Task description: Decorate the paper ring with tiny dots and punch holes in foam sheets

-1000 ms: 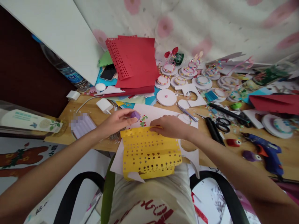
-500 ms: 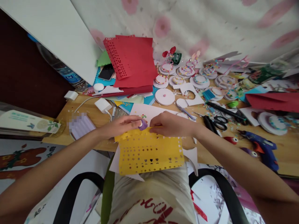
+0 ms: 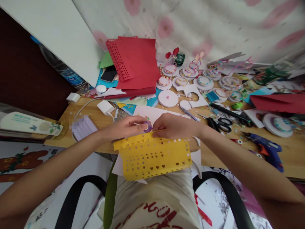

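A small purple-and-white craft hole punch (image 3: 148, 127) is gripped in my left hand (image 3: 128, 127), its fingers closed round it. My right hand (image 3: 175, 126) pinches the top edge of a yellow sheet of paper (image 3: 154, 157), close beside the punch. Rows of small hearts, stars and flowers are punched out of the sheet, and its upper left edge is folded over. The sheet hangs over my lap, tilted slightly. Under it show white paper offcuts (image 3: 196, 163). A white sheet (image 3: 154, 111) lies on the table just behind my hands.
Red paper sheets (image 3: 140, 63) are stacked at the back left. Several white discs with beaded rings (image 3: 204, 83) stand at the back. To the right lie scissors (image 3: 224, 124) and a blue glue gun (image 3: 267, 146). A white charger (image 3: 105, 108) with a cable sits left.
The yellow sheet has tilted and shifted slightly, its left end sliding outward and its right end rising. My left hand has turned the punch a little toward my right hand.
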A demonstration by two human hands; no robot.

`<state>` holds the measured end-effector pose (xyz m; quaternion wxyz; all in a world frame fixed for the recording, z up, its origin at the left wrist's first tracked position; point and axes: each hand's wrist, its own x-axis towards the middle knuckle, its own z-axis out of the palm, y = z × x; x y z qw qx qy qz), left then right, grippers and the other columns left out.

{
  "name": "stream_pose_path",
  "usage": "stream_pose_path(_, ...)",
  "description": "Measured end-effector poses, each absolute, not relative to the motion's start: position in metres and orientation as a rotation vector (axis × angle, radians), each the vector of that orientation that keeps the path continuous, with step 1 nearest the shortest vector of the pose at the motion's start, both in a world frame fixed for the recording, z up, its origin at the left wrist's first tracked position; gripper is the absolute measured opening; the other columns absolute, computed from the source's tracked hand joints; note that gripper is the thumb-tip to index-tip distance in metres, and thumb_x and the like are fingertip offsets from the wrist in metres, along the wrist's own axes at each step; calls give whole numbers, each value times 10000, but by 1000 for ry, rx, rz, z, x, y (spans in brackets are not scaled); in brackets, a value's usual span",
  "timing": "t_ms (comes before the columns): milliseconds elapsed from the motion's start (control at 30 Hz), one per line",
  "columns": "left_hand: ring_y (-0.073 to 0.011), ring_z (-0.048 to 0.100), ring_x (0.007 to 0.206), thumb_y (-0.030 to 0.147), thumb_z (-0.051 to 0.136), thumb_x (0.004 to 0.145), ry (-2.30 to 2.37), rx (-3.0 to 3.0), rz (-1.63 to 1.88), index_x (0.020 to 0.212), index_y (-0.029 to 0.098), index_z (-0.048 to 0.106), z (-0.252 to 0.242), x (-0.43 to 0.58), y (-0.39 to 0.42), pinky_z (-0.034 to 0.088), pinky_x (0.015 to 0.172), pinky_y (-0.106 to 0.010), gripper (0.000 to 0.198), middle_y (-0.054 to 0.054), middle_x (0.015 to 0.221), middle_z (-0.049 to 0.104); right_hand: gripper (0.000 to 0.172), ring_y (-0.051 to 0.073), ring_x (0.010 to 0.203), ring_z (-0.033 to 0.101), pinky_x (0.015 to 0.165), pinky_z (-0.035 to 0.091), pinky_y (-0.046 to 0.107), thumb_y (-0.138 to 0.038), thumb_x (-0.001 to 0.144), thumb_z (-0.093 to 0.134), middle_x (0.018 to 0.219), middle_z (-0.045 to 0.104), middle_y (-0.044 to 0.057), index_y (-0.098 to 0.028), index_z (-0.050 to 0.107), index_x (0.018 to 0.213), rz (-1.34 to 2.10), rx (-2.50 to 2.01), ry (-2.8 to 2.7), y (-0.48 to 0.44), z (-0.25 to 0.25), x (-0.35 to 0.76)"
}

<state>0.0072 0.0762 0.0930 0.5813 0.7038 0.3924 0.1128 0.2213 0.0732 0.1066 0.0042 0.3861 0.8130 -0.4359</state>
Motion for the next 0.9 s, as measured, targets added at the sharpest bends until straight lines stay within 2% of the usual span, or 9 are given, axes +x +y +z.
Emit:
stream_pose_path(300,-226,629,1022,437,557,874,884,1791,250,1016,183,652,89,7,78,497,839,-312,307,-62,1073,685,230,81,493,408,471,273,219,-257,808,512,528,481,-39,-152,606,626,-1353,1264,2481,72,109,218)
stream_pose_path(500,-213,635,900,353,597,847,865,1931,100,962,163,664,99,11,70,483,782,-300,231,-41,961,702,244,90,523,469,485,316,211,-335,817,544,584,585,-24,-157,658,694,-1457,1313,2441,73,105,224)
stream_pose_path(600,-222,633,935,322,594,851,864,1942,100,981,160,660,98,11,65,475,809,-310,218,-45,983,705,205,103,549,512,492,334,213,-313,808,552,635,633,-12,-163,687,766,-1459,1270,2456,73,101,231)
stream_pose_path(767,-231,620,1030,375,606,856,880,1957,169,1026,169,652,91,7,60,458,895,-324,271,-63,1092,699,179,98,541,502,505,345,212,-242,810,547,619,630,-10,-154,693,759,-1446,1315,2586,65,96,231)
stream_pose_path(900,-218,625,1013,392,595,865,869,2000,200,1027,187,645,91,8,58,456,898,-310,267,-46,1088,700,177,107,571,532,519,363,218,-232,819,549,663,655,-1,-152,701,779,-1513,1318,2615,60,94,228)
